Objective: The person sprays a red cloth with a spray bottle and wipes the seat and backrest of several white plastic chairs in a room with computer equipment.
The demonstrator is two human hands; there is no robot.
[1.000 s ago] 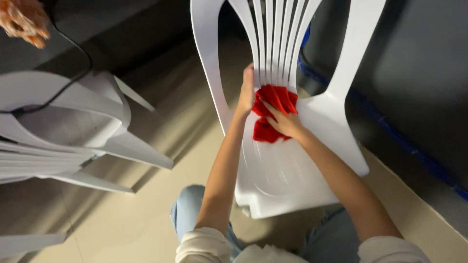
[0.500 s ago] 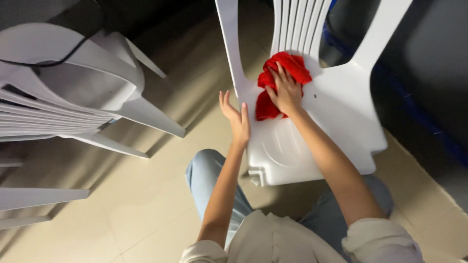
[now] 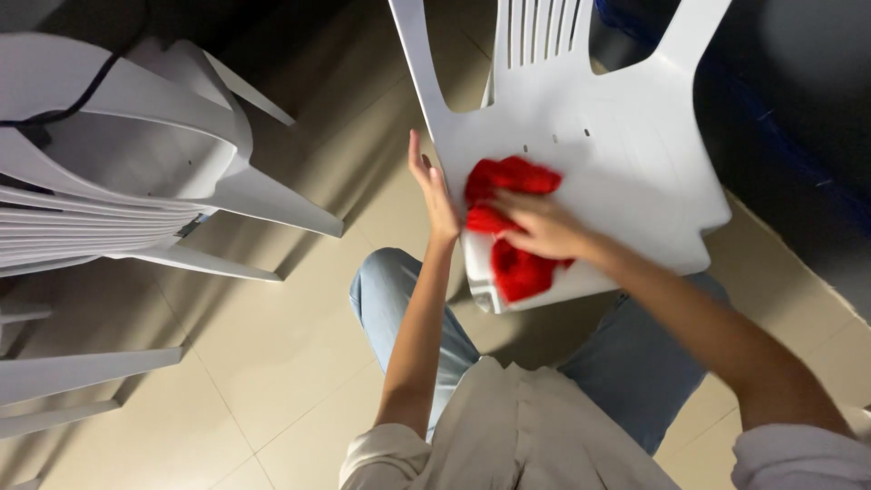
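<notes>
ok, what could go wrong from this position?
1. The left hand only braces the chair edge with open fingers, so the chair could slide or tip under the wiping push.
2. The cloth sits at the seat's front edge under the right hand and may slip off onto the floor.

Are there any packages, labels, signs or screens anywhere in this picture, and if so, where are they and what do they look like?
None in view: no package, label, sign or screen.
What shows instead:
White plastic chair, centre, slatted back, plain surface.
Red cloth, crumpled on the chair seat under the right hand.
Left hand, flat against the chair's left edge.
Stack of white plastic chairs, on the left, plain.
</notes>
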